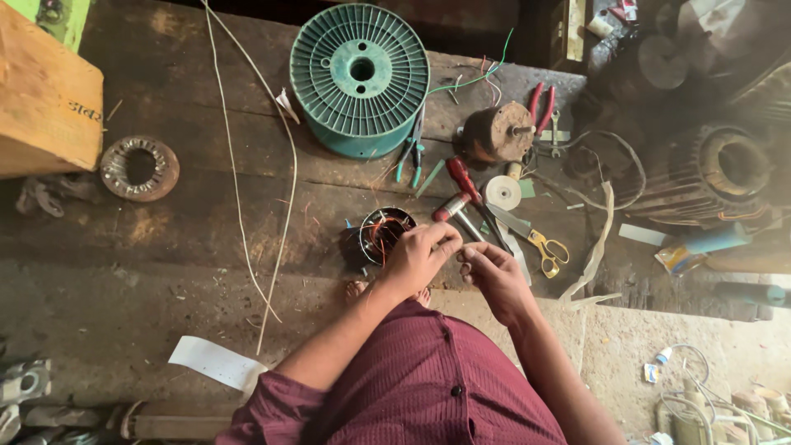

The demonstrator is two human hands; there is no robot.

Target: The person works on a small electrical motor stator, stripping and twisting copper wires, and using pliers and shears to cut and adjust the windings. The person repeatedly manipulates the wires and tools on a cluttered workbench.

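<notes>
Wooden bench (206, 222), hands (457, 262) beside stator (384, 233)

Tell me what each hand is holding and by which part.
Both hands pinch something too thin to make out, likely copper wire from the small round wound motor stator. Left hand grips beside the stator; right hand holds apart from it.

A dark, worn wooden tabletop (206, 222) carries the things. At top centre stands a green plastic spool (360, 76); a rusty metal ring (139, 168) lies at the left, below a wooden box (45, 99). Near the middle sits a small round motor part with copper wire (384, 232). To its right lie a red-handled screwdriver (461, 177), yellow-handled scissors (535, 239), a white tape roll (503, 192) and red pliers (541, 107).
</notes>
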